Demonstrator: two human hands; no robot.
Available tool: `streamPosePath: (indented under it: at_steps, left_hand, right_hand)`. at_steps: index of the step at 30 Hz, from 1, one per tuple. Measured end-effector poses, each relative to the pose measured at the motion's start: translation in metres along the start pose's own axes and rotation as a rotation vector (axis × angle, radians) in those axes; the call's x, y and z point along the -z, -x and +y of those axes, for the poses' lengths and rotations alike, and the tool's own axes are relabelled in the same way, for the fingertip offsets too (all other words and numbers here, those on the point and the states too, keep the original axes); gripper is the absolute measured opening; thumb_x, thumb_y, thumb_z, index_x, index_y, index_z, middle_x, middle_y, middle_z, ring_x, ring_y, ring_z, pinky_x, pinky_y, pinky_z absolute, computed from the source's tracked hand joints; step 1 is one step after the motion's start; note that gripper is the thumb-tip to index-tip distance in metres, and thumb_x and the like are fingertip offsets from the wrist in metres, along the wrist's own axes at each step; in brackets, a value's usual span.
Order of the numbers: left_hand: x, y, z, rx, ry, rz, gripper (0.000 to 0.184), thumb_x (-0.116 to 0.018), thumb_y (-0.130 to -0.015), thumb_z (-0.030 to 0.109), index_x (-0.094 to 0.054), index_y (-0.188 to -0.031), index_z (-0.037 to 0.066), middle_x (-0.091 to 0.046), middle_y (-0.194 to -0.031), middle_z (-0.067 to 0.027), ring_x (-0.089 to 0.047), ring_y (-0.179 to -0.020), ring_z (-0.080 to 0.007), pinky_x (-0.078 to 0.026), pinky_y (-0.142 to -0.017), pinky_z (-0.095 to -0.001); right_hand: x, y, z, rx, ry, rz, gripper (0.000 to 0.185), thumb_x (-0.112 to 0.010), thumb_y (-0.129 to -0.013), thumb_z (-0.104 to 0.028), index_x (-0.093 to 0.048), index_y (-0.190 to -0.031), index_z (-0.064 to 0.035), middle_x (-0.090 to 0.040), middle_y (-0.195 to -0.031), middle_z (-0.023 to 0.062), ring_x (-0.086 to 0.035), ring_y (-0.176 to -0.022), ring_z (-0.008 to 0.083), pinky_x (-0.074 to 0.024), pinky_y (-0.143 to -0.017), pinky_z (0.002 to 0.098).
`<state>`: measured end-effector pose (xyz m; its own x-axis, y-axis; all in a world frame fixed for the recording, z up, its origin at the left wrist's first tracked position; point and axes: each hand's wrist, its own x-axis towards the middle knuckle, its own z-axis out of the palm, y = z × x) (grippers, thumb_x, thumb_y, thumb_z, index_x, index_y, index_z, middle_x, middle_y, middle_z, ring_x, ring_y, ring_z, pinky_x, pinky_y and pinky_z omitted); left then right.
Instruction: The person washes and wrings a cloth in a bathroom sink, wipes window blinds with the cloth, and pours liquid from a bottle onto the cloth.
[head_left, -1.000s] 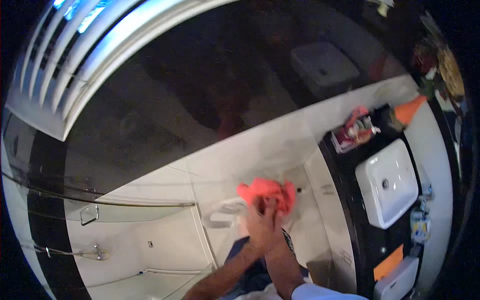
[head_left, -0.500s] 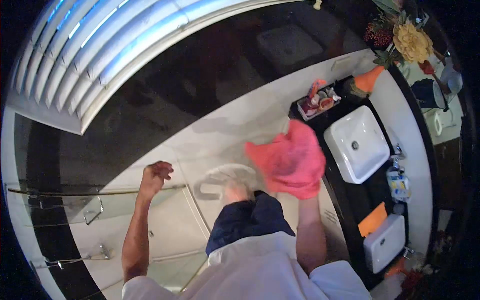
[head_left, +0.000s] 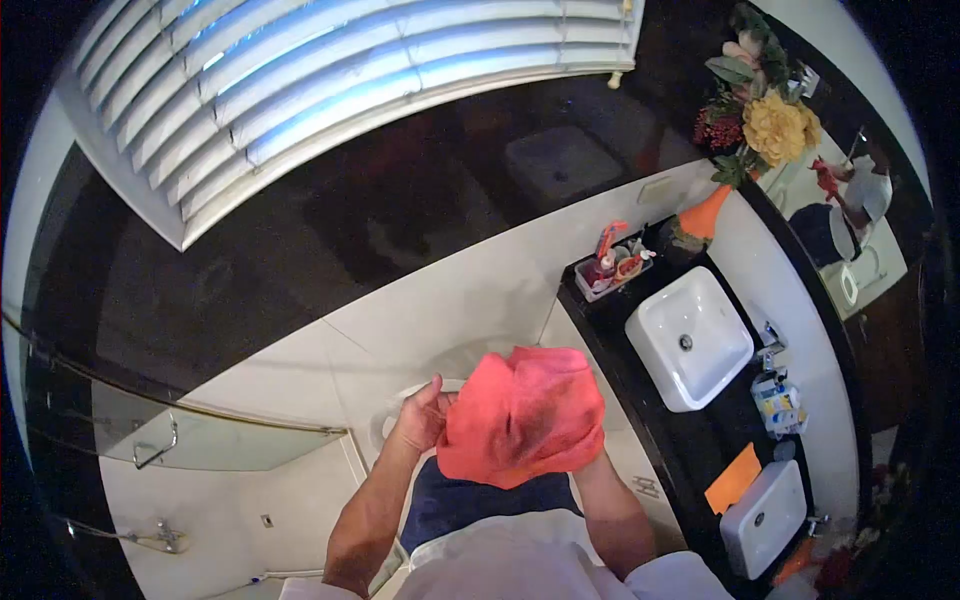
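A red-pink cloth point(head_left: 525, 420) with a dark damp-looking patch hangs bunched in front of my body, above my dark shorts. My right forearm runs up under it; the cloth hides my right hand and is borne by it. At the cloth's left edge is my left hand point(head_left: 425, 415), thumb raised and apart from the fingers. Its fingertips reach the edge of the cloth and are partly hidden there.
To the right, a black counter point(head_left: 640, 415) carries two white basins, including the nearer-to-wall basin point(head_left: 690, 340), a tray of toiletries point(head_left: 612, 265), a bottle point(head_left: 778, 402) and an orange vase point(head_left: 705, 212) with flowers. A glass shower panel point(head_left: 230, 440) stands left.
My left hand has moved right, up to the cloth. The cloth on my right hand has come down and left, in front of my body. The view has shifted.
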<state>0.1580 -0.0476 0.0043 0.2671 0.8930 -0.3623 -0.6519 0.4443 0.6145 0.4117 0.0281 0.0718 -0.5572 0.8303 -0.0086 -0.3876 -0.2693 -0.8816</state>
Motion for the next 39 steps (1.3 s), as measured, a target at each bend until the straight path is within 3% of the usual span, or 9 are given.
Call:
streamPosePath:
  at_steps: [3,6,13,17,18,19,28,34,39]
  left_hand:
    - [-0.014,0.019,-0.019,-0.164,0.252,0.117,0.053,-0.057,-0.091,0.035,-0.054,-0.122,-0.008,-0.062,-0.119,-0.0157,-0.059,-0.113,-0.0263,-0.044,-0.099,-0.0403]
    - [0.018,-0.002,-0.048,-0.153,-0.124,0.222,0.032,-0.067,-0.081,0.011,-0.064,-0.107,-0.006,-0.068,-0.104,-0.0151,-0.067,-0.092,-0.0204,-0.054,-0.082,-0.0347]
    - [0.096,-0.046,-0.193,-0.682,0.096,0.292,0.035,-0.063,-0.078,0.010,-0.061,-0.105,-0.013,-0.067,-0.106,-0.0194,-0.066,-0.094,-0.0272,-0.053,-0.088,-0.0373]
    - [0.098,-0.056,-0.220,-0.634,0.282,0.310,0.041,-0.065,-0.076,0.013,-0.059,-0.106,-0.014,-0.066,-0.106,-0.0199,-0.065,-0.099,-0.0288,-0.050,-0.094,-0.0418]
    - [0.106,-0.057,-0.229,-0.656,0.309,0.350,0.042,-0.066,-0.076,0.014,-0.059,-0.106,-0.014,-0.066,-0.106,-0.0196,-0.065,-0.098,-0.0285,-0.049,-0.094,-0.0420]
    - [0.120,-0.063,-0.232,-0.706,0.322,0.376,0.043,-0.067,-0.076,0.015,-0.059,-0.106,-0.013,-0.066,-0.106,-0.0194,-0.065,-0.098,-0.0281,-0.049,-0.094,-0.0422]
    - [0.135,-0.001,-0.166,-0.821,-0.019,0.560,0.026,-0.067,-0.081,0.008,-0.065,-0.099,-0.011,-0.069,-0.098,-0.0182,-0.068,-0.087,-0.0279,-0.054,-0.083,-0.0389]
    - [0.095,0.059,0.003,-0.663,-0.253,0.664,0.024,-0.065,-0.090,0.012,-0.067,-0.101,-0.009,-0.070,-0.094,-0.0116,-0.068,-0.084,-0.0206,-0.055,-0.077,-0.0357]
    - [0.107,0.032,0.058,-0.560,-1.128,0.455,0.017,-0.062,-0.076,0.010,-0.066,-0.086,-0.003,-0.063,-0.071,-0.0082,-0.057,-0.065,-0.0199,-0.049,-0.061,-0.0340]
  right_hand:
    - [0.021,-0.010,0.038,0.229,0.582,-0.257,0.060,-0.074,-0.077,-0.018,-0.049,-0.130,-0.0095,-0.055,-0.126,0.0046,-0.052,-0.118,0.0204,-0.0400,-0.103,0.0320]
    - [0.051,-0.017,0.090,0.113,0.355,-0.421,0.065,-0.076,-0.074,-0.019,-0.048,-0.132,-0.0094,-0.053,-0.132,0.0045,-0.050,-0.121,0.0198,-0.0382,-0.105,0.0323]
    - [0.247,-0.030,0.275,0.220,0.712,-0.776,0.059,-0.071,-0.080,-0.022,-0.048,-0.131,-0.0027,-0.056,-0.130,0.0091,-0.055,-0.117,0.0244,-0.0421,-0.102,0.0390]
    - [0.287,0.007,0.262,-0.229,-0.617,-0.084,0.045,-0.039,-0.095,-0.035,-0.056,-0.115,0.0012,-0.062,-0.114,0.0181,-0.059,-0.106,0.0324,-0.0487,-0.093,0.0462]
    - [0.305,-0.002,0.272,-0.251,-0.855,-0.263,0.042,-0.036,-0.095,-0.035,-0.057,-0.107,0.0000,-0.062,-0.109,0.0172,-0.060,-0.101,0.0334,-0.0485,-0.091,0.0486]
    - [0.292,-0.001,0.258,-0.238,-0.656,0.018,0.044,-0.037,-0.094,-0.038,-0.058,-0.102,-0.0010,-0.063,-0.103,0.0169,-0.060,-0.096,0.0346,-0.0474,-0.092,0.0494]
    - [0.204,-0.103,0.243,-0.785,-0.343,-0.115,0.051,-0.043,-0.093,-0.041,-0.059,-0.104,0.0063,-0.065,-0.109,0.0211,-0.063,-0.105,0.0327,-0.0485,-0.093,0.0485]
    - [0.090,-0.181,0.193,-0.557,0.329,-0.176,0.039,-0.054,-0.092,-0.018,-0.052,-0.119,0.0097,-0.063,-0.113,0.0194,-0.065,-0.098,0.0305,-0.0528,-0.088,0.0413]
    - [0.099,-0.201,0.213,-0.520,-0.016,-0.203,0.042,-0.060,-0.090,-0.019,-0.052,-0.126,-0.0005,-0.058,-0.120,0.0151,-0.061,-0.102,0.0257,-0.0504,-0.088,0.0394]
